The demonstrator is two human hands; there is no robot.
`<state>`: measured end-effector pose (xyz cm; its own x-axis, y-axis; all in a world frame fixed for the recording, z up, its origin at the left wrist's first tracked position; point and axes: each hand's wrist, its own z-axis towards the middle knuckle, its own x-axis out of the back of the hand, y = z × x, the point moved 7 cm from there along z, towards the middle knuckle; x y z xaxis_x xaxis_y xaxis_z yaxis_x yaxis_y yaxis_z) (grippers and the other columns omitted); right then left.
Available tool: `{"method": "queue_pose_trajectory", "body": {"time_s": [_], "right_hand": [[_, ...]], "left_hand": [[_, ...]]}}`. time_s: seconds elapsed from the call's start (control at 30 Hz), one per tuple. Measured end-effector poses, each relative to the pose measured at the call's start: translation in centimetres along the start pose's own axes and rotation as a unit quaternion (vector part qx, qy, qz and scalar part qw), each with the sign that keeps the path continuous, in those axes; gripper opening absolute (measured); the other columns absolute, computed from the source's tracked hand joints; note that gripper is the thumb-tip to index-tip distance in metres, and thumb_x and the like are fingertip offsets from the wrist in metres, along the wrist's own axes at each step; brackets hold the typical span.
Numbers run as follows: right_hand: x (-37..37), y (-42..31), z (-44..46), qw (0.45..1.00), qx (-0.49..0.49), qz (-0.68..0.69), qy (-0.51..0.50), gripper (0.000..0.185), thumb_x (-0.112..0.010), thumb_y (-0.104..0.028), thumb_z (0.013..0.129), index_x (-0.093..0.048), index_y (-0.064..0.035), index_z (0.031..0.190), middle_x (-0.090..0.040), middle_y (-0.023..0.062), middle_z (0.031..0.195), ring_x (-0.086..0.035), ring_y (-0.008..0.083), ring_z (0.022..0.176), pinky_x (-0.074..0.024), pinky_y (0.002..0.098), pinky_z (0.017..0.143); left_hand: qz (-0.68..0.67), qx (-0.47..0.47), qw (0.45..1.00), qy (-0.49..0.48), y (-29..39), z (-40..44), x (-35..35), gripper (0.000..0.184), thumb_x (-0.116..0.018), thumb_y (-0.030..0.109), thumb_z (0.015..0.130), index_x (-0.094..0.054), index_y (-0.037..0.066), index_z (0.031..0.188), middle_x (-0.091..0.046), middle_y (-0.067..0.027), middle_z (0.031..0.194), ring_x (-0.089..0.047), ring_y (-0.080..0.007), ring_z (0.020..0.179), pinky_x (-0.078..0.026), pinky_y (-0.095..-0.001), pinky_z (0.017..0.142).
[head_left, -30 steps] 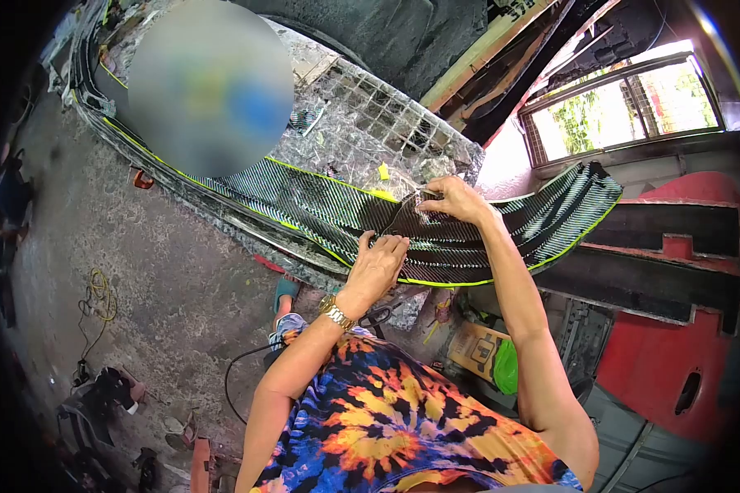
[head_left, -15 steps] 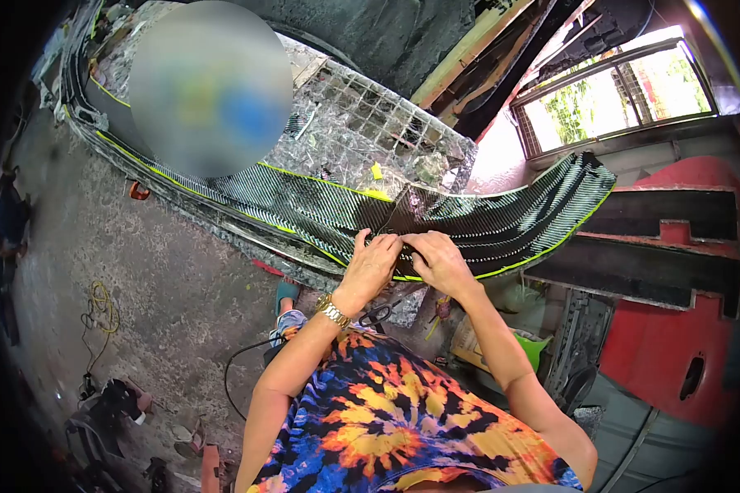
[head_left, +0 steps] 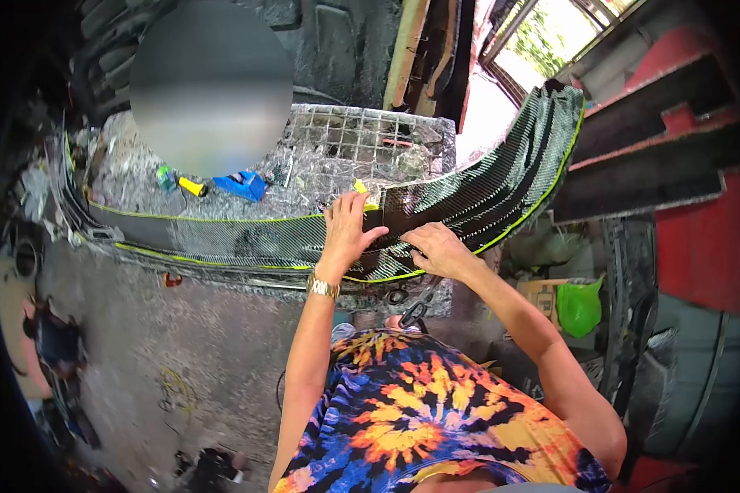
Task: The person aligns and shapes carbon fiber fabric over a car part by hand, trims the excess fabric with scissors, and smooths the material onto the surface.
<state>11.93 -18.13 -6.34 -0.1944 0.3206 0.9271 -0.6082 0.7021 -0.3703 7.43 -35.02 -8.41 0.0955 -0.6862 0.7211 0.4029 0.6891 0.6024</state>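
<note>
A long curved part covered in black-and-silver woven carbon fibre cloth [head_left: 485,193] stretches across the view, edged with yellow-green strips. My left hand [head_left: 348,230], with a gold-coloured watch on the wrist, lies flat on the cloth. Its fingers point to the far edge and its thumb stands out to the right. Close by, my right hand [head_left: 440,249] touches the cloth to the right of a dark seam, fingers bent and thumb apart. Nothing shows in either hand. A small yellow piece [head_left: 362,189] lies at the far edge near my left fingertips.
Behind the part is a worktop with a wire grid [head_left: 345,131], holding a blue object [head_left: 242,186] and a yellow-handled item [head_left: 192,186]. Dark-handled scissors [head_left: 417,312] are near my body. Red panels [head_left: 707,246] and a green bag [head_left: 580,308] stand at right.
My left hand has moved away from the right hand, toward the far edge, and its fingers have flattened. The right hand remains near the seam. The view has turned.
</note>
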Motion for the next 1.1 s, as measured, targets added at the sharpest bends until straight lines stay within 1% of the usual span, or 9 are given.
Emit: {"method": "queue_pose_trajectory", "body": {"time_s": [0.13, 0.27, 0.5, 0.63, 0.8, 0.87, 0.93, 1.0, 1.1], "right_hand": [[-0.5, 0.3, -0.4, 1.000, 0.002, -0.014, 0.020, 0.030, -0.062, -0.013, 0.079, -0.065, -0.0052, 0.108, -0.068, 0.0122, 0.098, -0.064, 0.0286, 0.098, -0.0447, 0.0438, 0.094], [-1.1, 0.8, -0.2, 1.000, -0.024, -0.018, 0.006, 0.030, -0.062, -0.018, 0.080, -0.065, -0.0074, 0.107, -0.068, 0.0111, 0.096, -0.064, 0.0271, 0.098, -0.0406, 0.0500, 0.102], [-1.6, 1.0, -0.3, 0.999, -0.041, -0.035, 0.006, 0.029, -0.061, -0.021, 0.081, -0.064, -0.0079, 0.106, -0.069, 0.0103, 0.095, -0.065, 0.0277, 0.097, -0.0363, 0.0560, 0.105], [-1.5, 0.8, -0.3, 0.998, -0.057, -0.026, 0.009, 0.026, -0.060, -0.019, 0.080, -0.064, -0.0080, 0.103, -0.068, 0.0111, 0.093, -0.065, 0.0286, 0.096, -0.0343, 0.0570, 0.107], [-1.2, 0.5, -0.3, 0.996, -0.076, -0.034, -0.026, 0.027, -0.059, -0.016, 0.079, -0.066, -0.0088, 0.104, -0.068, 0.0116, 0.093, -0.064, 0.0276, 0.102, -0.0320, 0.0568, 0.110], [0.5, -0.6, -1.4, 0.991, -0.027, -0.055, 0.123, 0.024, -0.062, -0.015, 0.082, -0.065, -0.0096, 0.105, -0.067, 0.0076, 0.102, -0.063, 0.0251, 0.106, -0.0345, 0.0538, 0.109], [4.1, -2.9, -3.8, 0.975, -0.088, 0.059, 0.197, 0.029, -0.062, -0.008, 0.085, -0.064, -0.0098, 0.113, -0.067, 0.0064, 0.107, -0.062, 0.0243, 0.108, -0.0310, 0.0494, 0.113], [5.4, -3.7, -8.0, 0.938, -0.198, 0.136, 0.250, 0.026, -0.061, -0.005, 0.086, -0.065, -0.0072, 0.112, -0.068, 0.0091, 0.105, -0.065, 0.0259, 0.098, -0.0490, 0.0376, 0.090], [-0.5, -2.3, -15.0, 0.868, -0.391, 0.224, 0.210, 0.022, -0.063, -0.021, 0.088, -0.068, -0.0042, 0.102, -0.072, 0.0137, 0.092, -0.069, 0.0308, 0.083, -0.0529, 0.0381, 0.075]], "left_hand": [[0.013, -0.006, 0.982, -0.189, -2.2, 2.1, -3.8, 0.073, -0.082, 0.051, 0.067, -0.057, 0.010, 0.122, -0.058, -0.0112, 0.120, -0.050, -0.0271, 0.118, -0.032, -0.0455, 0.100], [0.001, 0.045, 0.946, -0.321, -3.1, 3.5, -6.0, 0.056, -0.080, 0.052, 0.071, -0.067, 0.008, 0.103, -0.069, -0.0089, 0.087, -0.063, -0.0282, 0.093, -0.031, -0.0425, 0.094], [-0.124, 0.102, 0.919, -0.361, -3.0, 4.3, -6.1, 0.037, -0.082, 0.035, 0.077, -0.073, 0.005, 0.096, -0.073, -0.0097, 0.086, -0.066, -0.0197, 0.076, -0.047, -0.0348, 0.078], [-0.300, 0.119, 0.863, -0.388, -3.7, 4.2, -7.7, 0.028, -0.083, 0.026, 0.079, -0.074, 0.002, 0.092, -0.069, 0.0021, 0.082, -0.057, -0.0058, 0.070, -0.047, -0.0256, 0.065], [-0.270, 0.104, 0.851, -0.439, -3.7, 5.0, -8.2, 0.026, -0.082, 0.025, 0.079, -0.075, 0.003, 0.092, -0.069, 0.0027, 0.079, -0.056, -0.0051, 0.069, -0.046, -0.0241, 0.063], [-0.344, 0.081, 0.830, -0.431, -4.0, 5.0, -8.9, 0.025, -0.082, 0.024, 0.079, -0.075, 0.004, 0.092, -0.069, 0.0038, 0.078, -0.056, -0.0048, 0.067, -0.045, -0.0239, 0.062], [-0.334, 0.110, 0.839, -0.415, -4.6, 4.7, -9.2, 0.020, -0.081, 0.022, 0.080, -0.075, 0.005, 0.089, -0.067, 0.0057, 0.075, -0.054, -0.0031, 0.064, -0.043, -0.0226, 0.058], [-0.350, 0.138, 0.819, -0.433, -4.7, 4.5, -9.4, 0.018, -0.081, 0.021, 0.081, -0.075, 0.005, 0.087, -0.065, 0.0072, 0.073, -0.053, -0.0019, 0.062, -0.041, -0.0218, 0.056], [-0.369, 0.092, 0.828, -0.413, -4.0, 5.0, -9.4, 0.016, -0.081, 0.019, 0.081, -0.074, 0.005, 0.084, -0.063, 0.0091, 0.070, -0.048, 0.0001, 0.060, -0.037, -0.0217, 0.052]]}}
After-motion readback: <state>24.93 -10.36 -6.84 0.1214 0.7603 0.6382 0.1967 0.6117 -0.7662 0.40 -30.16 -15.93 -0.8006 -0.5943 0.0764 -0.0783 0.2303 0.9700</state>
